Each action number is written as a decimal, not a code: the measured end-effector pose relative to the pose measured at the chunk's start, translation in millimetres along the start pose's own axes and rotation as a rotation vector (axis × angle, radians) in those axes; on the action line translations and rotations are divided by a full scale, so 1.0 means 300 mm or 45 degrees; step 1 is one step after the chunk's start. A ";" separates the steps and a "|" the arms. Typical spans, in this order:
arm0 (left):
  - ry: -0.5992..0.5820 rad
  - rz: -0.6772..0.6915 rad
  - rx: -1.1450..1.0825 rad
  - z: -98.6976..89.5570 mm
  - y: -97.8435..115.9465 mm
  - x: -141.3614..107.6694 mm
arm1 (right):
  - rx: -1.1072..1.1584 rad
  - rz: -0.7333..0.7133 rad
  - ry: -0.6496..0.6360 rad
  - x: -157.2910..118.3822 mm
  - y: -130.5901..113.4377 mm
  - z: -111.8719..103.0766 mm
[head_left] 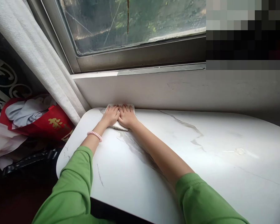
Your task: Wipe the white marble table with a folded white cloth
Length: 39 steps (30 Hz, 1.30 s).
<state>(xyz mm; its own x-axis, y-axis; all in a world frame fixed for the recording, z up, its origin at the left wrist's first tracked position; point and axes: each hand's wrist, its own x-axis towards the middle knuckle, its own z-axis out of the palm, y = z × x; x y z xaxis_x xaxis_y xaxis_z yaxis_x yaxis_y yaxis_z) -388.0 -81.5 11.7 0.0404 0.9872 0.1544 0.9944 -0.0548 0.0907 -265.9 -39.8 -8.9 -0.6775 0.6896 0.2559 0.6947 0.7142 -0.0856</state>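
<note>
A whitish cloth (120,125) lies on the white marbled table (130,174), at its far edge against the wall. My left hand (111,115), with a pink beaded band on its wrist, rests flat on the left part of the cloth. Beside it and touching it, my right hand (127,116) presses on the right part of the cloth. The fingers of both hands point toward the wall, stretched out and slightly spread. Neither hand is wrapped round the cloth; it lies under the palms.
A window (140,56) with a metal frame is above the low wall (154,90). A pale curtain (42,59) hangs at the left. Beyond the table's left end stands a red bag (58,124) with light cloth in it, above a black object (30,161).
</note>
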 end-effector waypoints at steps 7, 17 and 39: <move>-0.032 -0.056 -0.001 -0.018 0.049 -0.108 | 0.043 -0.044 -0.045 -0.094 -0.042 -0.042; 0.008 0.017 -0.041 -0.080 0.123 -0.521 | 0.177 -0.183 -0.099 -0.420 -0.260 -0.132; -0.093 -0.045 -0.014 -0.148 0.066 -0.769 | 0.471 -0.474 -0.201 -0.522 -0.395 -0.156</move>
<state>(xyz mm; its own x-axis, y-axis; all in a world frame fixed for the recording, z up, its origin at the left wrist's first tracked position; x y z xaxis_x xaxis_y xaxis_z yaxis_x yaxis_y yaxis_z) -381.8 -317.1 21.6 0.0125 0.9968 0.0785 0.9942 -0.0208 0.1053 -230.9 -237.9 6.2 -0.9091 0.3714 0.1886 0.2888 0.8883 -0.3570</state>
